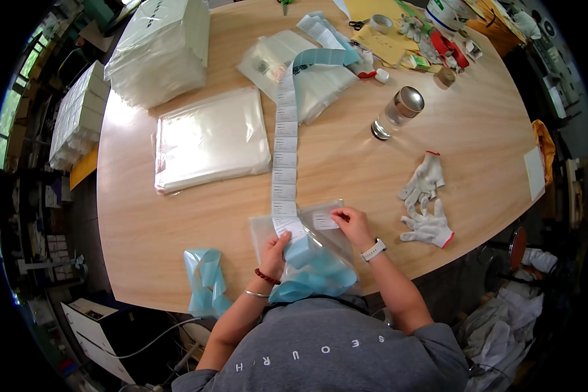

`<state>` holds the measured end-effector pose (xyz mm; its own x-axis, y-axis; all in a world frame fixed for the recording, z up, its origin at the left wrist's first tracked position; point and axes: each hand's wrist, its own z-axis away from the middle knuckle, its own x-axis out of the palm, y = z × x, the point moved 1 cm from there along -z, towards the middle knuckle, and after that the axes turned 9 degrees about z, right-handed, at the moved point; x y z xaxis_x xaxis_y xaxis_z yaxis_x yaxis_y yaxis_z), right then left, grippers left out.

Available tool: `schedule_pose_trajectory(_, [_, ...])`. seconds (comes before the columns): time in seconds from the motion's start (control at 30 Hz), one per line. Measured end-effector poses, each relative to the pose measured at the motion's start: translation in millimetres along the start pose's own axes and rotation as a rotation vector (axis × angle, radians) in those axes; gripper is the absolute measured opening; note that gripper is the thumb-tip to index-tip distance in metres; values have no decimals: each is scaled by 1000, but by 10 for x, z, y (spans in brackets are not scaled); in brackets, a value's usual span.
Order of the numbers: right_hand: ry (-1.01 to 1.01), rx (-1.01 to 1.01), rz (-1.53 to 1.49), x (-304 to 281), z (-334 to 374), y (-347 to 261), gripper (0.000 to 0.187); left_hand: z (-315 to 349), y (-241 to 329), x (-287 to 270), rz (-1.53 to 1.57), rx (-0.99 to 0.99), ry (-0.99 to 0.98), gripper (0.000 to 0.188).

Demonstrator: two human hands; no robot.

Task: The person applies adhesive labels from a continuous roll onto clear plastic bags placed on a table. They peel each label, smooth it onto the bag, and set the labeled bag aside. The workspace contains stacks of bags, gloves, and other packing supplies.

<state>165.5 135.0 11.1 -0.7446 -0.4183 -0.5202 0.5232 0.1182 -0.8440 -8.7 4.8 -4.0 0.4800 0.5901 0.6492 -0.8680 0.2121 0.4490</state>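
A long strip of white labels on light-blue backing (285,142) runs down the table toward me. My left hand (272,259) grips its near end, thumb on top. The bare blue backing (315,277) curls in loops below that hand, near my body. Under both hands lies a clear plastic bag (338,243) at the table's near edge. My right hand (353,226) has its fingers pinched at the right edge of a single white label (323,221), which lies over the bag's upper part. Whether this label is stuck down I cannot tell.
Stacked clear bags (212,140) lie left of the strip, a taller stack (160,55) behind. Right are white work gloves (426,222) and a lidded glass (398,112). Tape (381,24) and envelopes lie far right. Loose blue backing (206,281) hangs over the near-left edge.
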Motion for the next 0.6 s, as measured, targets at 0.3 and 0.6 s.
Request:
schedule_pose_trajectory(0.3, [14,-233,481,113,-24,-80,27,-36,-59,-74,-40,11,30,22])
schedule_pose_trajectory(0.6, [-115,-260,419,-116,-393,8,19,-22,-30,-48,-59,16,23,23])
